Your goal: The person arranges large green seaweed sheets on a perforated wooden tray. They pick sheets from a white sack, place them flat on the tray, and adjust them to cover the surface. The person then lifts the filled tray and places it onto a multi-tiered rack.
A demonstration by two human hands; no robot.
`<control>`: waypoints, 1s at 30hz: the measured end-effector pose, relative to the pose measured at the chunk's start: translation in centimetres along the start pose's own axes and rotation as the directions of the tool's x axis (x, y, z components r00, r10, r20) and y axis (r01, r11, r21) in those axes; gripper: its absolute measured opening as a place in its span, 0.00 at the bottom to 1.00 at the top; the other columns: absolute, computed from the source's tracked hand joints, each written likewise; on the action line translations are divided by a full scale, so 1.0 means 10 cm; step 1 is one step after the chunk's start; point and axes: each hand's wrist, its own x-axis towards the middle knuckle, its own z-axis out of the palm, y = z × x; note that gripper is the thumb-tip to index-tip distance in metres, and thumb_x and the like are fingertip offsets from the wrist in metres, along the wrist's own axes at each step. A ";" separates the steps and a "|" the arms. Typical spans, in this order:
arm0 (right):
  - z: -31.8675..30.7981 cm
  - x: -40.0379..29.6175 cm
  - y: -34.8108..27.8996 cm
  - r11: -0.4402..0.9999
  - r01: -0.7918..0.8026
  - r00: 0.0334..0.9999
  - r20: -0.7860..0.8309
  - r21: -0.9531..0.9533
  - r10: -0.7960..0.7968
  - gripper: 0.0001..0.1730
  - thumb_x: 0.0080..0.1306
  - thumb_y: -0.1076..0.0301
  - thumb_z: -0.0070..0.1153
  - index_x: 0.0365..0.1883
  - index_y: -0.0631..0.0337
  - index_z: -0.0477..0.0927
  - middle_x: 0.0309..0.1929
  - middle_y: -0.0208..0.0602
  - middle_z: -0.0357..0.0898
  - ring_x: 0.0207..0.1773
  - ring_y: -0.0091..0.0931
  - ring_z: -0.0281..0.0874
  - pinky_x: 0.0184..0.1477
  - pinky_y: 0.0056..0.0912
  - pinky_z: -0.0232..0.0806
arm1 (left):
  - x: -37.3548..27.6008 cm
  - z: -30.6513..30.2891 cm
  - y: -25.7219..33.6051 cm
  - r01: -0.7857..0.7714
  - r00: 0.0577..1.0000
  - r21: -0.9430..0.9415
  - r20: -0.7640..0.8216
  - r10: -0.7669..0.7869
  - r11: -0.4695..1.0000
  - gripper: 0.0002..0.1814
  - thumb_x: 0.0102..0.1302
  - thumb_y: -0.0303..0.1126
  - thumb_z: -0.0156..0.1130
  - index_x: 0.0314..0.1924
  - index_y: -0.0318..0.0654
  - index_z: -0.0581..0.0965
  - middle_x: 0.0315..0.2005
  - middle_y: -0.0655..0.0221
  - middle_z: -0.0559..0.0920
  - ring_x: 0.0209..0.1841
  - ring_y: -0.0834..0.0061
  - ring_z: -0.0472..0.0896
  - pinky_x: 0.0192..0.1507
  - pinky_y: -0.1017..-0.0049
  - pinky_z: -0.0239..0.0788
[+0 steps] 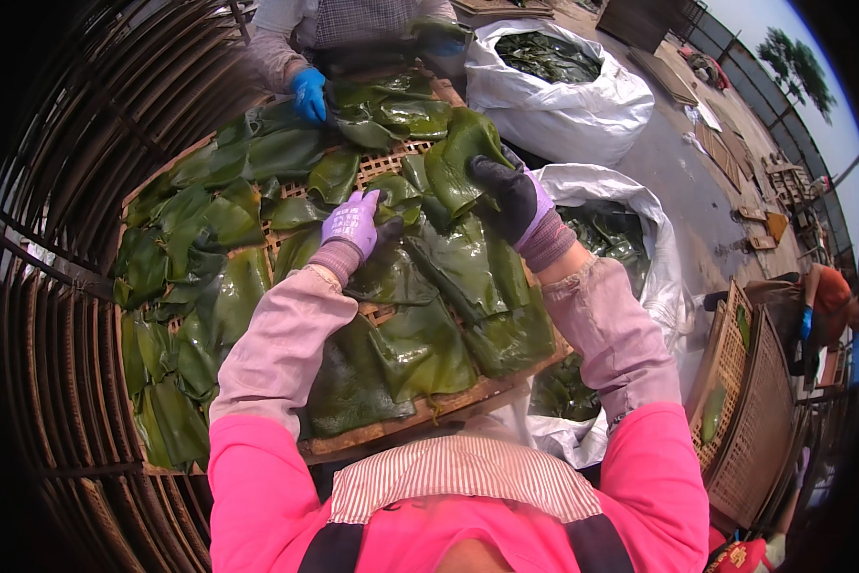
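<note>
My right hand [511,193], in a purple glove with a dark palm, grips a glossy green sheet of kelp [461,161] held up over the right side of the tray. My left hand [357,225], gloved alike, rests on kelp near the middle; a small folded kelp piece [398,192] lies at its fingertips, and whether the fingers pinch it is hidden. Under both hands, overlapping kelp sheets [422,351] cover much of a wood-framed woven tray [390,166]. Its lattice shows through gaps between the sheets.
Across the tray, a co-worker's blue-gloved hand [309,94] touches kelp. White sacks of kelp [565,118] [662,236] stand to the right. Racks of stacked trays [64,358] line the left. More woven trays [751,422] lean at right, near another person [823,297].
</note>
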 end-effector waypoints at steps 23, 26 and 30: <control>-0.52 1.54 1.20 0.661 -0.422 0.900 -0.375 -0.620 0.223 0.42 0.49 0.36 0.66 0.50 0.64 0.77 0.48 0.50 0.80 0.53 0.42 0.78 0.54 0.40 0.67 | -1.52 -0.46 -0.38 -0.091 0.984 -0.200 -0.167 0.057 0.976 0.21 0.58 0.39 0.65 0.49 0.38 0.74 0.44 0.59 0.78 0.47 0.55 0.77 0.50 0.64 0.69; -0.19 1.61 1.25 0.342 -0.303 0.953 -0.274 -0.890 0.131 0.39 0.53 0.43 0.63 0.55 0.63 0.73 0.54 0.53 0.76 0.59 0.45 0.73 0.59 0.43 0.65 | -1.34 -0.46 -0.22 -0.167 0.969 -0.227 -0.215 0.118 0.959 0.21 0.58 0.39 0.65 0.49 0.38 0.74 0.43 0.59 0.78 0.46 0.54 0.77 0.48 0.64 0.69; 0.18 1.76 1.18 0.226 -0.181 0.974 -0.142 -0.957 0.178 0.21 0.62 0.70 0.45 0.54 0.58 0.75 0.55 0.51 0.76 0.59 0.45 0.73 0.60 0.43 0.65 | -1.29 -0.44 -0.14 -0.194 0.969 -0.239 -0.200 0.147 0.952 0.21 0.58 0.38 0.66 0.50 0.39 0.74 0.43 0.60 0.78 0.45 0.55 0.77 0.47 0.64 0.70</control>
